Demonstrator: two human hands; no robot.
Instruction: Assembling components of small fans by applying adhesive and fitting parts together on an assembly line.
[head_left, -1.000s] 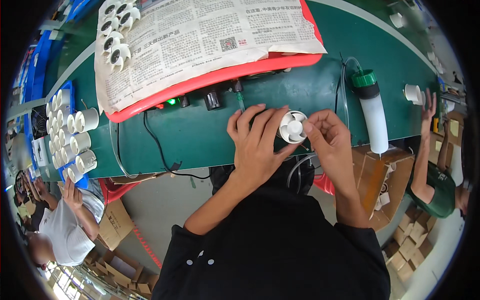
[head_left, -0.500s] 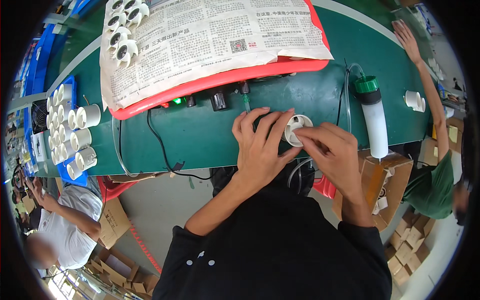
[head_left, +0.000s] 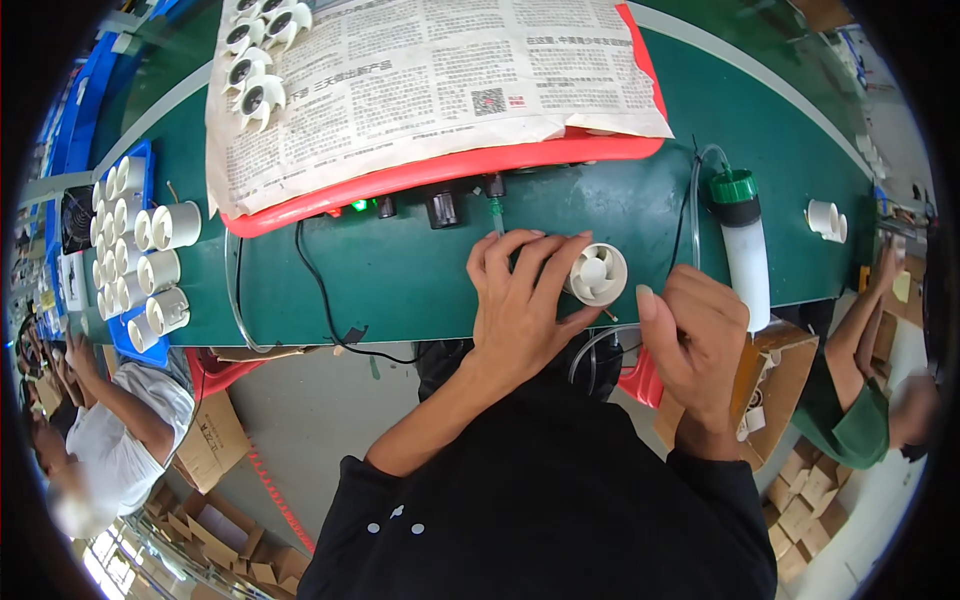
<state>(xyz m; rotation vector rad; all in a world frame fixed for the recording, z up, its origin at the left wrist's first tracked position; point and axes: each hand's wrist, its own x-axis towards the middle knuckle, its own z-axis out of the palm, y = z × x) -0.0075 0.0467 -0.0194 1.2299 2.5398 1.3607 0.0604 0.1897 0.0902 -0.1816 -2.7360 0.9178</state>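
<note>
well, the left hand (head_left: 518, 308) has its grip closed on a white fan housing (head_left: 597, 274) by the near edge of the green bench (head_left: 400, 290); the right hand (head_left: 697, 338) curls just beside it, whether gripping anything i cannot tell.

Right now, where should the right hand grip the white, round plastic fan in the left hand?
Grip the fan by its outer ring, probably bringing the right hand in from the right: that side is exposed, while the left hand covers the opposite one. Avoid the open, bladed face.
</note>
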